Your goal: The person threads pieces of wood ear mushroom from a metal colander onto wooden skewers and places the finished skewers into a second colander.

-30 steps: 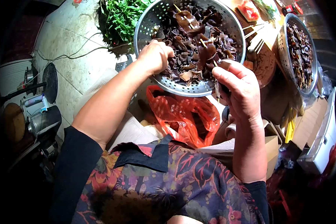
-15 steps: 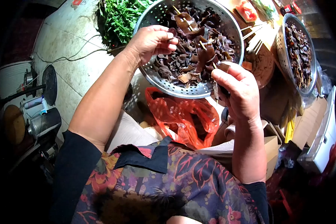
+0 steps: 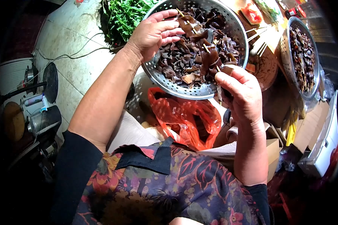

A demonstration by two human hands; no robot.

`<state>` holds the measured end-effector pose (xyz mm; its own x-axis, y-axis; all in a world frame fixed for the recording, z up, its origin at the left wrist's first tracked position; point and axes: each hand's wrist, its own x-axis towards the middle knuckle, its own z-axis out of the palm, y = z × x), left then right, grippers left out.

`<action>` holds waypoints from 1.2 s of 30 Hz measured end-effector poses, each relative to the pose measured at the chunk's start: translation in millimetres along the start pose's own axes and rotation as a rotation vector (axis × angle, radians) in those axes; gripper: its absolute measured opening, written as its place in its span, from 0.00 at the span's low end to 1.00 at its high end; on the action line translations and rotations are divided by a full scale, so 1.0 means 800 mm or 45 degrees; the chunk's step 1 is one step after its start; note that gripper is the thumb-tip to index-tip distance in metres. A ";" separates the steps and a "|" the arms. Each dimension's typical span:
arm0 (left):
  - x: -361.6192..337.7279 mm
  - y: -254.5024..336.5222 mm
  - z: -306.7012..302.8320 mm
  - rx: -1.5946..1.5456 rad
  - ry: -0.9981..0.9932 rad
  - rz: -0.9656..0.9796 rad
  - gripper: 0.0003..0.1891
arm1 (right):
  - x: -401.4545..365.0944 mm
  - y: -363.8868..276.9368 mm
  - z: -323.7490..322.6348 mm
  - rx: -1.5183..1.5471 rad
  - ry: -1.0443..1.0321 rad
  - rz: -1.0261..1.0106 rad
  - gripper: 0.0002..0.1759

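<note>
A perforated metal colander (image 3: pixel 176 92) holds a heap of dark brown wood ear mushrooms (image 3: pixel 176 62). Over the heap, a bamboo skewer threaded with wood ear pieces (image 3: pixel 209 60) runs slantwise, its bare tip at the upper left. My right hand (image 3: pixel 244 88) is closed round the skewer's lower end, at the colander's right front rim. My left hand (image 3: pixel 150 35) is open above the left rim, fingers apart and stretched toward the skewer's upper tip. Nothing shows in its fingers.
A second colander (image 3: pixel 284 48) with skewered wood ear stands at the right. Bare skewers (image 3: pixel 264 35) lie between the two. Leafy greens (image 3: pixel 120 22) sit behind my left hand. Below the colander hangs a red plastic bag (image 3: pixel 187 120). A cable (image 3: pixel 77 56) crosses the floor at left.
My left hand has gone from curled fingers to spread ones and moved slightly up and right, toward the skewer's tip. My right hand keeps its hold, with little movement.
</note>
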<state>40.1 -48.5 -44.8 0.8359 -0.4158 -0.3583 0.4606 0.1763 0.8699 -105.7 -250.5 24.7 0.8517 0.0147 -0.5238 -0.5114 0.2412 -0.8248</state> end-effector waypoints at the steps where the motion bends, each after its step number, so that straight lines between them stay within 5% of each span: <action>1: -0.001 0.000 0.003 0.101 0.024 0.008 0.19 | 0.000 0.000 0.000 0.001 0.001 0.001 0.09; 4: 0.006 -0.014 -0.002 0.499 0.137 -0.092 0.16 | 0.000 0.000 0.000 -0.008 0.010 -0.016 0.09; 6: 0.004 -0.029 -0.008 1.306 0.097 -0.083 0.10 | -0.001 -0.001 0.001 0.048 0.007 -0.005 0.09; 9: -0.004 -0.062 -0.017 1.835 -0.115 -0.025 0.10 | -0.002 -0.003 0.001 0.047 -0.021 -0.019 0.09; 12: -0.016 -0.085 -0.016 2.166 0.067 0.405 0.10 | -0.002 -0.001 -0.003 0.080 -0.051 0.013 0.09; 16: -0.008 -0.083 -0.016 2.182 -0.080 0.186 0.08 | -0.003 -0.001 -0.001 0.093 -0.046 -0.018 0.08; 20: 0.002 -0.065 -0.020 1.723 -0.091 -0.011 0.07 | -0.003 -0.002 -0.002 0.068 -0.020 -0.023 0.08; 32: -0.007 -0.079 -0.008 2.224 -0.127 0.081 0.07 | 0.000 -0.001 0.002 0.030 -0.026 -0.002 0.08; 36: 0.005 -0.044 -0.004 1.461 -0.150 -0.183 0.04 | -0.003 -0.003 -0.002 0.051 -0.029 -0.009 0.09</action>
<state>28.3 -53.7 -77.5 0.7374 -0.4574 -0.4970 -0.0427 -0.7659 0.6415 -107.1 -252.4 27.6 0.8581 0.0351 -0.5123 -0.5005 0.2801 -0.8192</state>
